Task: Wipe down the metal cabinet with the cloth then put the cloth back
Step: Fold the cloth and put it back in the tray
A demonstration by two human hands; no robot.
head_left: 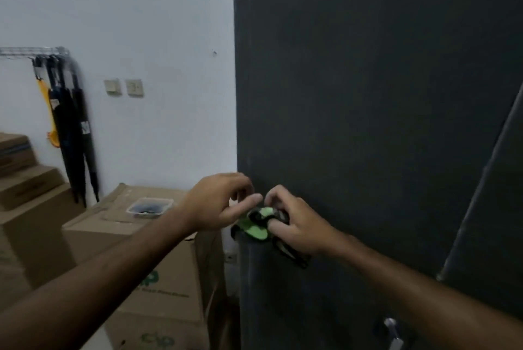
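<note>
Right hand (294, 225): fingers curled over a bunched green-and-black cloth (259, 225), pinching it and holding it against the dark side panel of the cabinet (368, 94), low on the panel and just beside its left front edge. Left hand (218, 202): fingers bent, thumb and forefinger tips meeting at the cloth's upper left edge; whether they pinch the cloth or only touch it cannot be told.

The cloth lies between the two hands, directly ahead of the right palm and just to the right of the left fingertips. The right hand is the nearer and carries the hold. The bundle's long axis runs roughly from lower left to upper right, and a dark strip of it trails down and to the right beneath the right hand. Judged from this, the cloth is being gathered or refolded for a wiping stroke, and most of the panel lies above and to the right of it.

Left of the cabinet stand stacked cardboard boxes (158, 264). The nearest carries green printing, partly hidden and too blurred to read. A clear plastic tub (150, 206) sits on its top. Folded umbrellas (73, 134) hang from a wall rack farther left. A metal handle (392, 330) shows at the lower right.
</note>
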